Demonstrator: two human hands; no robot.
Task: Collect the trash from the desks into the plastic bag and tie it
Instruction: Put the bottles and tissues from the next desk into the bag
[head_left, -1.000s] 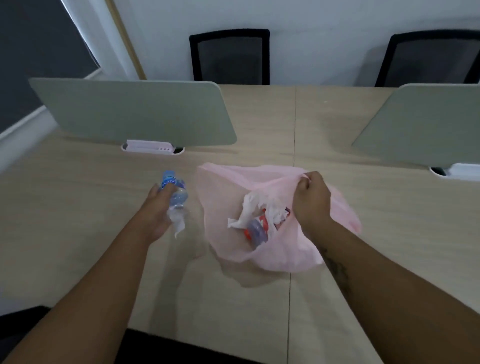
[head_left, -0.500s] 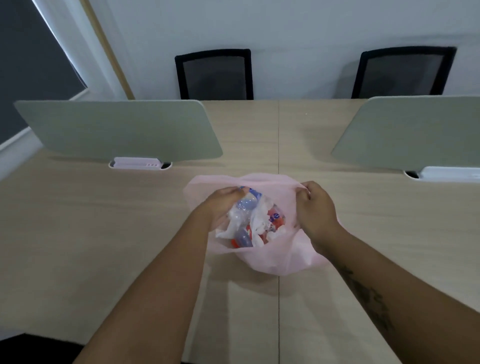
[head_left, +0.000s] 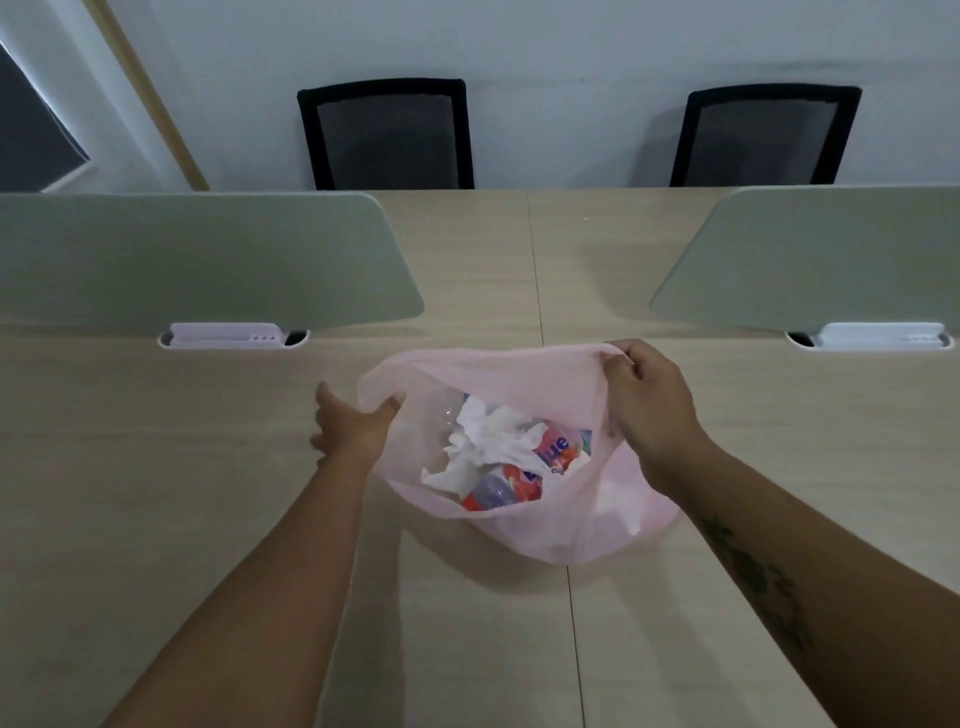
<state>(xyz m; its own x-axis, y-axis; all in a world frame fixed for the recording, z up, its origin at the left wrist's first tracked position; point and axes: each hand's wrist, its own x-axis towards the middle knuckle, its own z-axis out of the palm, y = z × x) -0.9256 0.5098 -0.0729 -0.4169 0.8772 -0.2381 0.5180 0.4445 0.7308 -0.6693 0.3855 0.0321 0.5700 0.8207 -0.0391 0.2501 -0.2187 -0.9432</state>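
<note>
A pink plastic bag (head_left: 587, 525) lies on the wooden desk (head_left: 156, 493) with its mouth held wide. Inside it I see crumpled white tissue (head_left: 488, 441), a bottle with a red and blue label (head_left: 556, 452), another bottle with a red label (head_left: 498, 491) and a clear bottle partly hidden behind the tissue. My right hand (head_left: 649, 410) grips the bag's right rim and lifts it. My left hand (head_left: 353, 426) sits at the left rim with fingers spread outside the bag and its thumb touching the rim.
Two grey-green desk dividers (head_left: 197, 260) (head_left: 831, 260) stand across the desk, each over a white cable tray (head_left: 223, 335). Two black mesh chairs (head_left: 387, 135) (head_left: 763, 137) stand behind the far edge against the wall.
My left hand carried a clear bottle from the desk into the bag, let it go and drew back to the bag's left rim. My right hand kept its hold on the right rim.
</note>
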